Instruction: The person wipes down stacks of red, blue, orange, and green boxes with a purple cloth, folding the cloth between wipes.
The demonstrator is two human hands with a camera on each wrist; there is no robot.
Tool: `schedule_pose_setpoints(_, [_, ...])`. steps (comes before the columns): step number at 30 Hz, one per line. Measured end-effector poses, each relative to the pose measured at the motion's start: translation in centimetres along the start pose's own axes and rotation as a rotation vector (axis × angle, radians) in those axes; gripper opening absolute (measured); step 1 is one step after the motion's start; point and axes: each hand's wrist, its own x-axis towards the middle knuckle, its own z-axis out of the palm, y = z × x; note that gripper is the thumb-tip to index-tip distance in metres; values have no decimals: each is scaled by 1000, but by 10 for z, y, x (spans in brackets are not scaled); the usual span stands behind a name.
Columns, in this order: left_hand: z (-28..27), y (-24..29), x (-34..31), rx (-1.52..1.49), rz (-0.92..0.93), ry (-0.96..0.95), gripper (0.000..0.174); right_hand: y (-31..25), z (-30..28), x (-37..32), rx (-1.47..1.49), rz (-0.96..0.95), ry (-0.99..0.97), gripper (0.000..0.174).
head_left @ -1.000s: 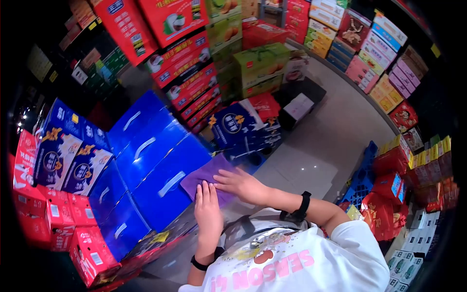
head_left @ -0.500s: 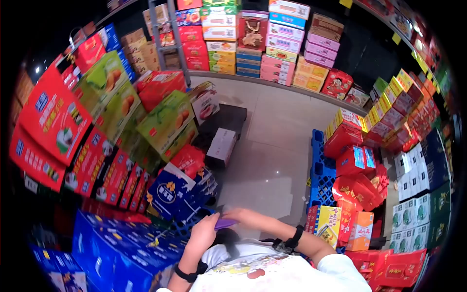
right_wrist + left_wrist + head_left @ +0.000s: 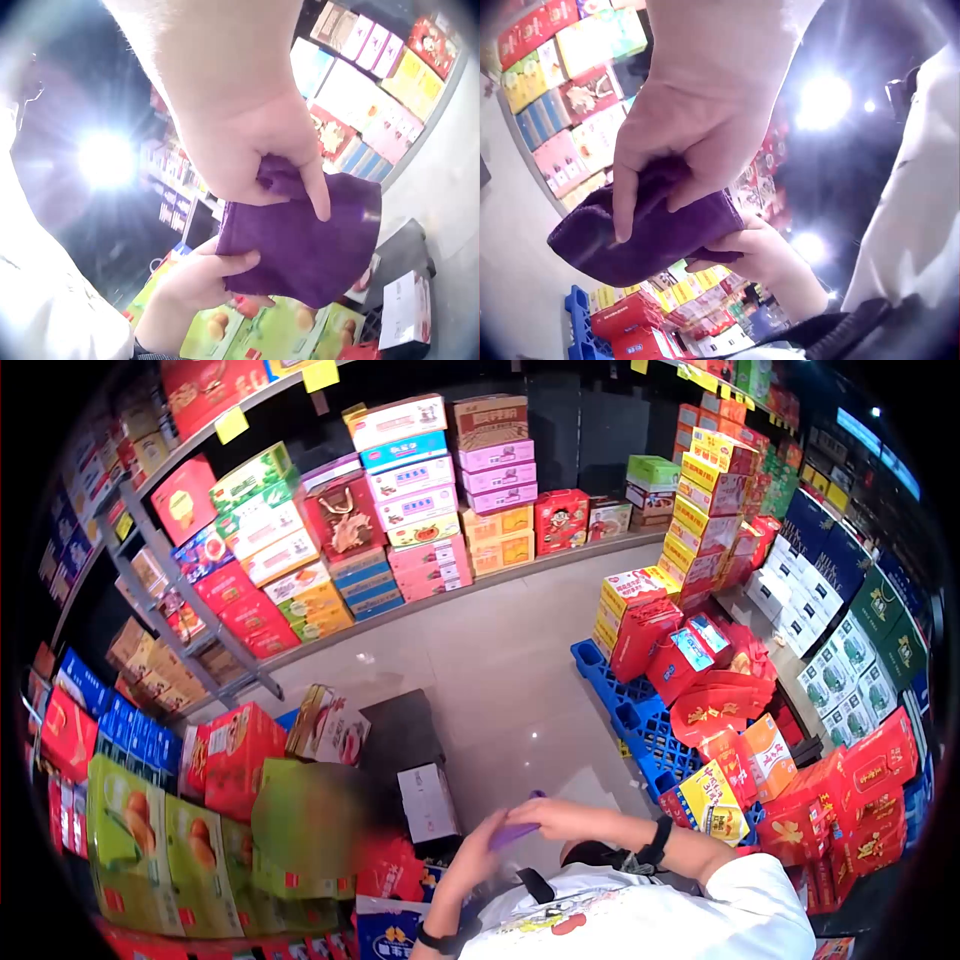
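Observation:
A folded purple cloth [image 3: 513, 834] is held between both hands in front of the white shirt. The left hand [image 3: 478, 860] pinches one side of it; in the left wrist view the left hand [image 3: 697, 135] has the cloth [image 3: 660, 232] bunched between thumb and fingers, one finger lying along it. From the other side the right hand [image 3: 560, 818] grips it. In the right wrist view a tuft of the cloth [image 3: 300, 240] is tucked into the right hand [image 3: 255, 150], with a finger extended over the fabric.
A blue pallet [image 3: 640, 722] with red bags and boxes stands at the right. A white box [image 3: 428, 802] on a dark platform [image 3: 400, 725] and green boxes [image 3: 190, 860] are at the left. Stacked cartons [image 3: 410, 480] line the back, a ladder [image 3: 190, 610] beside them. Tiled floor [image 3: 500, 660] lies between.
The view has swung right, away from the blue boxes. The cloth, earlier spread flat under both hands on a blue box, is now lifted and folded between them.

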Motion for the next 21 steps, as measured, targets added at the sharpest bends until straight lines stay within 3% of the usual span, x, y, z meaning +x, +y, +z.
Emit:
schedule_pose_setpoints(2, [-15,-2,53,74,155,-53,62,9,-27,3,-9,79,126,51])
schedule_pose_setpoints(4, [-23,10,103,60,166,-142,56,32,-43,2,-34,134,201,50])
schedule_pose_setpoints(6, [-19,11,151,152,218,-334,50,59,-62,-2,-13,197,405,48])
schedule_pose_setpoints(8, [-8,-18,199,150,244,-447,40,88,-90,1,-33,242,422,45])
schedule_pose_setpoints(10, [-16,-5,246,286,76,-609,42,121,-124,17,-76,306,380,44])
schedule_pose_setpoints(12, [-23,-30,296,334,84,-659,44,161,-154,44,-80,426,141,41])
schedule_pose_setpoints(13, [-34,-34,319,402,46,-665,45,176,-172,63,-70,431,145,41])
schedule_pose_setpoints(16, [-82,-50,387,459,-31,-568,45,208,-228,144,-102,461,-40,40])
schedule_pose_setpoints(18, [-131,-37,421,306,132,-359,48,221,-266,202,-191,297,28,42])
schedule_pose_setpoints(20, [-172,-29,444,280,49,-132,51,231,-298,261,-216,93,58,40])
schedule_pose_setpoints(21, [-188,-39,455,225,144,-2,51,221,-316,285,-248,99,40,41])
